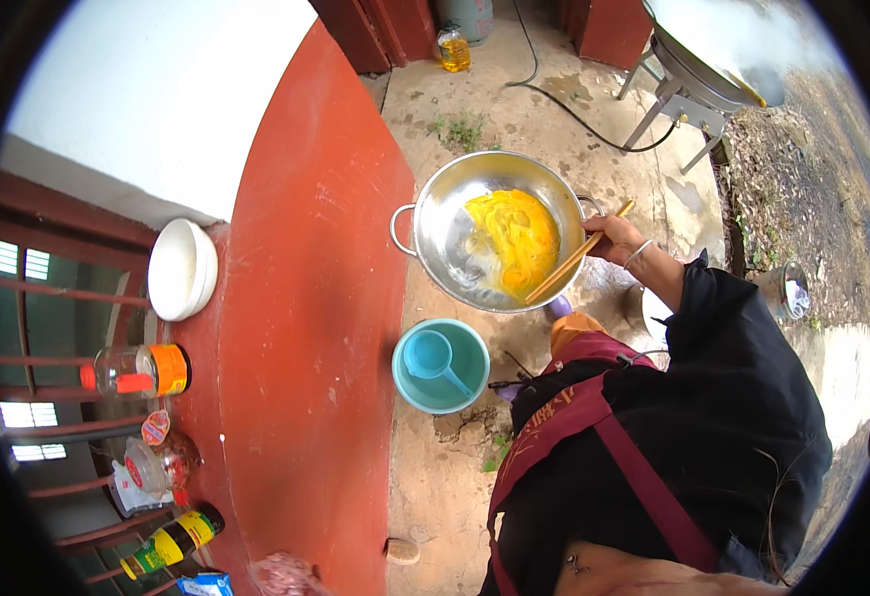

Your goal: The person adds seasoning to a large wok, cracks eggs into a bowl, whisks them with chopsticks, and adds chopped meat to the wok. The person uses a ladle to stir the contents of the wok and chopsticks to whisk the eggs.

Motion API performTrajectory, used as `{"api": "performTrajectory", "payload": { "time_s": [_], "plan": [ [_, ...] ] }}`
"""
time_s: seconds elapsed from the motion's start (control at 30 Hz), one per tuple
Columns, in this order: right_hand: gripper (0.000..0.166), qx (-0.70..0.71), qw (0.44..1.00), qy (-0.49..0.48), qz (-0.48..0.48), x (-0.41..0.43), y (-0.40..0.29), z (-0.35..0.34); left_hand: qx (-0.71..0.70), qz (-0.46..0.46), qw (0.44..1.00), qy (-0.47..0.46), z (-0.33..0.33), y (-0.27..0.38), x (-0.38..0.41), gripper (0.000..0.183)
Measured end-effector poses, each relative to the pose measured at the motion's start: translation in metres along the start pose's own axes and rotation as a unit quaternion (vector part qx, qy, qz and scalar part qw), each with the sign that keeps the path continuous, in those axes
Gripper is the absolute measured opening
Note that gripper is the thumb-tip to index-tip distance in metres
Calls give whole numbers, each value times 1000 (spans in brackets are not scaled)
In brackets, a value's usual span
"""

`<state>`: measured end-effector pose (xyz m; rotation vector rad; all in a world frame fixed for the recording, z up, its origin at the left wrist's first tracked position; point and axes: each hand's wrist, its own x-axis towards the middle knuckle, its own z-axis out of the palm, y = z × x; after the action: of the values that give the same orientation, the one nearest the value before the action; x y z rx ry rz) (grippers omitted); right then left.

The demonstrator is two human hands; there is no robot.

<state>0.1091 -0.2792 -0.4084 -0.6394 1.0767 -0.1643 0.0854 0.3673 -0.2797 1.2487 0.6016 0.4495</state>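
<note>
My right hand [613, 237] holds a pair of wooden chopsticks [575, 259] and is at the right loop handle of a wide stainless steel basin [441, 223]. Whether the fingers grip that handle too, I cannot tell. The chopsticks slant down across the rim, their tips near the basin's lower edge. Inside lies partly mixed yellow egg [513, 231], with clear egg white beside it. My left hand is out of view. Below the basin, a turquoise bucket [403, 391] on the ground holds a blue long-handled scoop [429, 356].
White bowls [181, 270], a brown-sauce bottle [170, 536] and jars stand on the window sill along the red wall [300, 335]. A steaming wok [692, 63] sits on a metal stand at upper right, a hose [576, 115] trailing from it. An oil jug [454, 51] stands behind.
</note>
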Motion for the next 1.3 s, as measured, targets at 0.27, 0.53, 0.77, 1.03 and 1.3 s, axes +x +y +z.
{"api": "performTrajectory", "payload": {
  "time_s": [0.27, 0.53, 0.77, 1.03, 1.3],
  "plan": [
    [7, 87, 987, 102, -88, 78, -100, -90, 17, -278, 939, -200, 110, -112, -129, 14],
    [16, 210, 942, 156, -210, 119, -148, -160, 182, -421, 748, -480, 381, -201, -155, 20],
    [18, 402, 841, 287, -221, 128, -80, -196, 316, -379, 608, -622, 585, -242, -173, 21],
    [18, 597, 628, 417, -274, 112, 51, -194, 387, -306, 440, -751, 720, -294, -216, 24],
    [20, 659, 402, 569, -282, 70, 195, -225, 425, -370, 308, -767, 728, -335, -317, 32]
  ]
}}
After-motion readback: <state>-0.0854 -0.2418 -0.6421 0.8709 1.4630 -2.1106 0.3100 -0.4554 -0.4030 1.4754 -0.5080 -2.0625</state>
